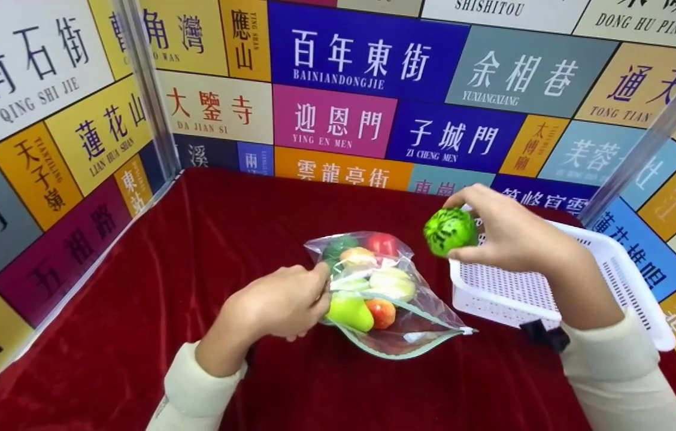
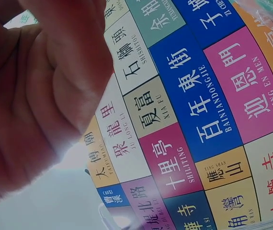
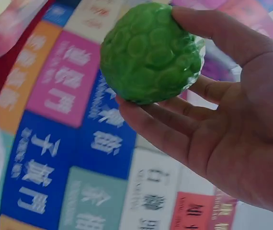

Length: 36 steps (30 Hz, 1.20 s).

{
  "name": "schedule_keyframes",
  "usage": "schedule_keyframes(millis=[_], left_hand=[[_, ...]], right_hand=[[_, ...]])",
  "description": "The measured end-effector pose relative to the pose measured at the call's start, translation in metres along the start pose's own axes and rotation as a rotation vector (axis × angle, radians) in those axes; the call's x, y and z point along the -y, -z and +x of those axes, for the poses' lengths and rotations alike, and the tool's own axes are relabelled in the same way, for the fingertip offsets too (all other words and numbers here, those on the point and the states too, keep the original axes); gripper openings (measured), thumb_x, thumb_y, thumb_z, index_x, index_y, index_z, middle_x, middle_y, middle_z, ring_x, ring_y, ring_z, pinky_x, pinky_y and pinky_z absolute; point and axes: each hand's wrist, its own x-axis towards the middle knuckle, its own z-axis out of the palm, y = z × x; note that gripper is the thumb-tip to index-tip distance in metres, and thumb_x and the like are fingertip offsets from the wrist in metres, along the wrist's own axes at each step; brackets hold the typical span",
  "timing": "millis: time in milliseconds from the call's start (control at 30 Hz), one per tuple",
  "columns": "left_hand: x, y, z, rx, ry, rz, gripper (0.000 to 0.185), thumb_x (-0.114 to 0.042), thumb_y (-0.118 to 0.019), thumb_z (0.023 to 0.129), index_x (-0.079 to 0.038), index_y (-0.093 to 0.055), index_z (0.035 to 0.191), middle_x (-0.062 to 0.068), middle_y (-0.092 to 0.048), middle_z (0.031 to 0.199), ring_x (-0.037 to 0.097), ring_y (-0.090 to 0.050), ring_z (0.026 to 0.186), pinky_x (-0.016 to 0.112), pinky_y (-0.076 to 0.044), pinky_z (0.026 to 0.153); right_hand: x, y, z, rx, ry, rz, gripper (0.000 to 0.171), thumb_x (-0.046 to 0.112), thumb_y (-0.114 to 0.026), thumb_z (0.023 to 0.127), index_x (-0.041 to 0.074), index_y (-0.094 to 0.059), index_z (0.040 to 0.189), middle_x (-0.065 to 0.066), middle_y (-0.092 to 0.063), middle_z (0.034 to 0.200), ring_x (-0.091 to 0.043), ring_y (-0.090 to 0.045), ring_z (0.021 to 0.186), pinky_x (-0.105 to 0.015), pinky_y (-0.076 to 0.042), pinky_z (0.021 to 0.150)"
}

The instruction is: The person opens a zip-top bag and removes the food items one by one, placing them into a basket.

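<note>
A clear zip bag [image 1: 415,320] lies on the red cloth [image 1: 194,239], holding several toy fruits: a yellow-green pear [image 1: 349,311], a red apple [image 1: 381,312], a pale round one [image 1: 393,282] and a red one [image 1: 382,243]. My left hand [image 1: 281,302] pinches the bag's edge at its left side; in the left wrist view only the curled fingers [image 2: 36,96] show. My right hand [image 1: 505,230] holds a bumpy green toy fruit [image 1: 449,231] [image 3: 151,52] between thumb and fingers, up above the gap between bag and white basket [image 1: 631,269].
The white perforated basket stands at the right on the red cloth, partly under my right forearm. Walls of coloured street-sign panels [image 1: 343,90] close in the left, back and right. Two clear upright posts [image 1: 146,84] stand at the corners.
</note>
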Motion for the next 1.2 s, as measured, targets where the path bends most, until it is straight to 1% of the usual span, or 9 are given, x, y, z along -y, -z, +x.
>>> schedule_keyframes(millis=[67, 267, 333, 500, 733, 933, 1000, 1100, 1200], left_hand=[[0.0, 0.002, 0.0, -0.006, -0.001, 0.012, 0.013, -0.025, -0.047, 0.103, -0.012, -0.049, 0.102, -0.001, -0.059, 0.057, 0.012, -0.06, 0.045, 0.03, -0.05, 0.05], [0.0, 0.004, 0.002, -0.033, -0.017, 0.03, 0.012, -0.022, -0.047, 0.102, -0.012, -0.049, 0.096, -0.002, -0.059, 0.056, 0.011, -0.059, 0.043, 0.03, -0.049, 0.051], [0.0, 0.004, 0.001, -0.037, -0.021, 0.031, 0.012, -0.022, -0.046, 0.102, -0.012, -0.049, 0.095, -0.001, -0.059, 0.056, 0.011, -0.059, 0.044, 0.03, -0.049, 0.051], [0.001, 0.004, 0.0, -0.038, -0.011, 0.031, 0.012, -0.022, -0.047, 0.102, -0.011, -0.049, 0.096, -0.001, -0.06, 0.057, 0.012, -0.059, 0.045, 0.03, -0.049, 0.051], [0.003, 0.004, -0.002, -0.034, 0.012, 0.029, 0.013, -0.023, -0.047, 0.102, -0.011, -0.05, 0.097, -0.001, -0.06, 0.058, 0.013, -0.06, 0.046, 0.03, -0.049, 0.052], [0.004, 0.004, -0.002, -0.026, 0.024, 0.028, 0.014, -0.024, -0.047, 0.102, -0.011, -0.05, 0.1, 0.0, -0.06, 0.059, 0.013, -0.06, 0.047, 0.03, -0.049, 0.051], [0.005, 0.003, -0.002, -0.024, 0.025, 0.029, 0.014, -0.024, -0.047, 0.102, -0.011, -0.05, 0.1, 0.0, -0.06, 0.059, 0.013, -0.06, 0.047, 0.029, -0.049, 0.051], [0.006, 0.003, -0.003, -0.03, 0.015, 0.027, 0.013, -0.023, -0.047, 0.102, -0.011, -0.05, 0.098, -0.001, -0.06, 0.058, 0.012, -0.06, 0.046, 0.03, -0.049, 0.051], [0.008, 0.003, -0.004, -0.044, 0.001, 0.031, 0.013, -0.022, -0.047, 0.102, -0.011, -0.049, 0.095, -0.002, -0.06, 0.056, 0.011, -0.059, 0.045, 0.03, -0.049, 0.052]], right_hand=[[-0.01, -0.002, 0.009, 0.005, -0.041, -0.029, 0.059, 0.026, -0.085, 0.079, 0.013, -0.056, 0.129, -0.007, -0.057, 0.122, -0.026, -0.058, 0.105, -0.041, -0.054, 0.082], [-0.045, -0.012, 0.032, 0.015, -0.099, -0.107, 0.059, 0.024, -0.083, 0.078, 0.007, -0.055, 0.127, -0.014, -0.057, 0.117, -0.028, -0.055, 0.098, -0.043, -0.05, 0.08], [-0.056, -0.015, 0.038, 0.027, -0.123, -0.115, 0.06, 0.023, -0.083, 0.078, 0.005, -0.054, 0.127, -0.016, -0.057, 0.117, -0.03, -0.054, 0.1, -0.047, -0.049, 0.084], [-0.085, -0.023, 0.051, 0.074, -0.184, -0.105, 0.066, 0.022, -0.082, 0.078, 0.0, -0.051, 0.131, -0.023, -0.056, 0.127, -0.038, -0.052, 0.115, -0.059, -0.043, 0.1], [-0.117, -0.029, 0.06, 0.107, -0.295, -0.051, 0.068, 0.019, -0.08, 0.08, -0.004, -0.048, 0.135, -0.029, -0.055, 0.13, -0.042, -0.05, 0.116, -0.061, -0.041, 0.1], [-0.135, -0.034, 0.062, 0.139, -0.33, -0.098, 0.077, 0.016, -0.079, 0.08, -0.006, -0.039, 0.142, -0.035, -0.049, 0.136, -0.05, -0.043, 0.126, -0.067, -0.032, 0.108], [-0.14, -0.038, 0.063, 0.149, -0.32, -0.124, 0.078, 0.014, -0.079, 0.078, -0.009, -0.04, 0.142, -0.037, -0.05, 0.134, -0.051, -0.045, 0.125, -0.067, -0.034, 0.107], [-0.146, -0.044, 0.063, 0.165, -0.326, -0.165, 0.075, 0.013, -0.079, 0.075, -0.01, -0.045, 0.138, -0.036, -0.056, 0.125, -0.047, -0.053, 0.112, -0.064, -0.041, 0.1], [-0.149, -0.047, 0.065, 0.175, -0.336, -0.208, 0.071, 0.014, -0.08, 0.072, -0.01, -0.052, 0.132, -0.032, -0.061, 0.114, -0.043, -0.057, 0.1, -0.06, -0.046, 0.092]])
